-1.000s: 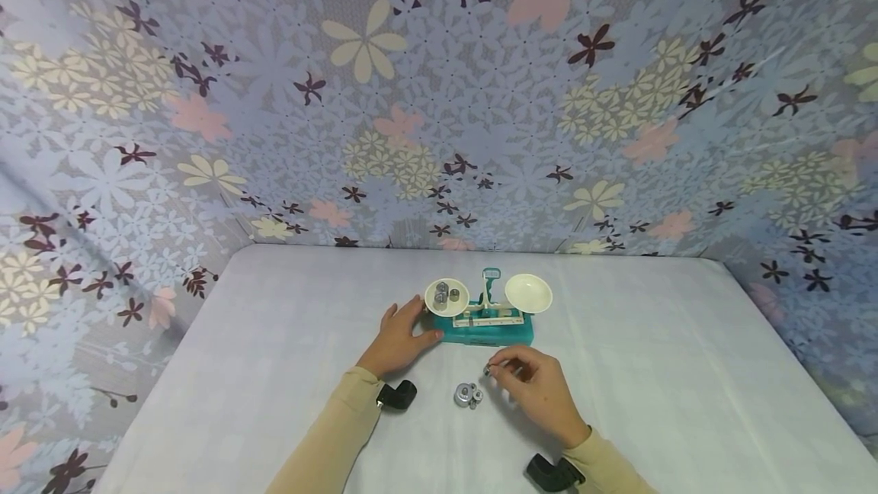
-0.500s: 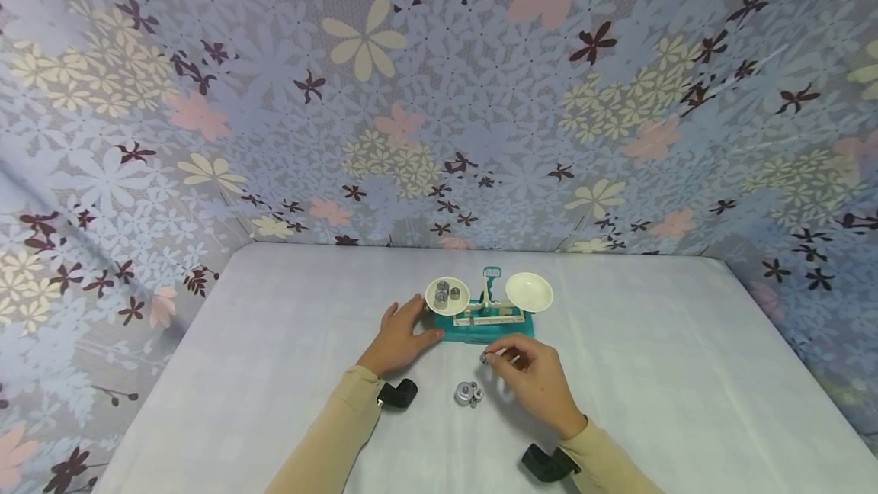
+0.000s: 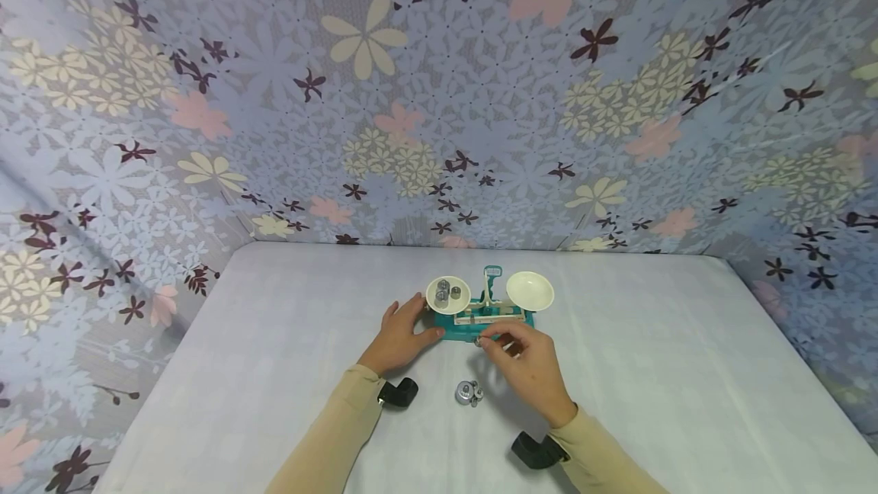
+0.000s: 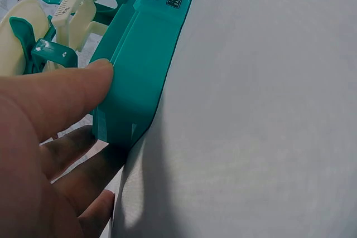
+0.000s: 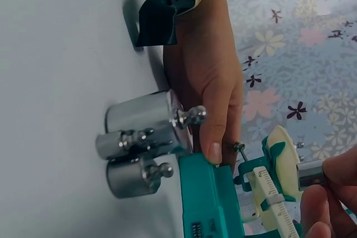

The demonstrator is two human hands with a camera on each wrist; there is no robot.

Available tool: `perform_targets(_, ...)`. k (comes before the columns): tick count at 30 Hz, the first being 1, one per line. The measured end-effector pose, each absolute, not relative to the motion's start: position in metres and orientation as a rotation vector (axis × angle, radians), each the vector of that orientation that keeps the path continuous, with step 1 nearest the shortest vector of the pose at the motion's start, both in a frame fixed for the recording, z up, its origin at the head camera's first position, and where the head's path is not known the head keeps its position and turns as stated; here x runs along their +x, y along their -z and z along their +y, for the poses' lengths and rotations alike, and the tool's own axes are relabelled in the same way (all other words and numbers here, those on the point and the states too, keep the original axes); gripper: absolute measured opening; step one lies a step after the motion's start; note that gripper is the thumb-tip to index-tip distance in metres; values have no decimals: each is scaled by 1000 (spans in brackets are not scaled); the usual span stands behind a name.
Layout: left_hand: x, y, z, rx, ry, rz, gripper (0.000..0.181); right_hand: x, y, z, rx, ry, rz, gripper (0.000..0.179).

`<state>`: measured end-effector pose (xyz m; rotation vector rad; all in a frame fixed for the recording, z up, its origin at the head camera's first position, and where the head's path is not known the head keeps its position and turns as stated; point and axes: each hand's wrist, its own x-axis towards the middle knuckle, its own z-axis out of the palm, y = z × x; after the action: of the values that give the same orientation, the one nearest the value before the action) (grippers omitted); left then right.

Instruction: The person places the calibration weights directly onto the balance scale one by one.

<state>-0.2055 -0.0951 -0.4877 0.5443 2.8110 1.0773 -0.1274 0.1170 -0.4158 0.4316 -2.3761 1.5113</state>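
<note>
I'm likely loading: left fingers (image 3: 414, 306) grip the scale (image 3: 454, 330), right fingers (image 3: 509, 328) pinch a weight (image 5: 310, 174), next wanting a lift to the mid-frame pan (image 3: 456, 306).

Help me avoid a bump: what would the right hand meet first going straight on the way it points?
Likely the balance, at its base or loaded pan; the height of the right hand is unclear.

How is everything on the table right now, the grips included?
Scale: upright on the table
Left pan: loaded with several small weights
Right pan: attached, facing up
Slider: on the beam
Loose weights: upright, clustered together
Held weight: pinched, lifted
Left grip: holding the scale's base
Right grip: pinching the held weight
</note>
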Motion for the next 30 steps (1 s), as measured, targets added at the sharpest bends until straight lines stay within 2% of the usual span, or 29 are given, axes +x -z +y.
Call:
perform_targets(17, -206, 486, -95, 557, -1076, 2818, 72, -137, 407, 104, 462, -1428, -2283, 10)
perform_targets(30, -206, 489, -95, 544, -1043, 2829, 71, -163, 438, 106, 435, -1382, -2263, 6)
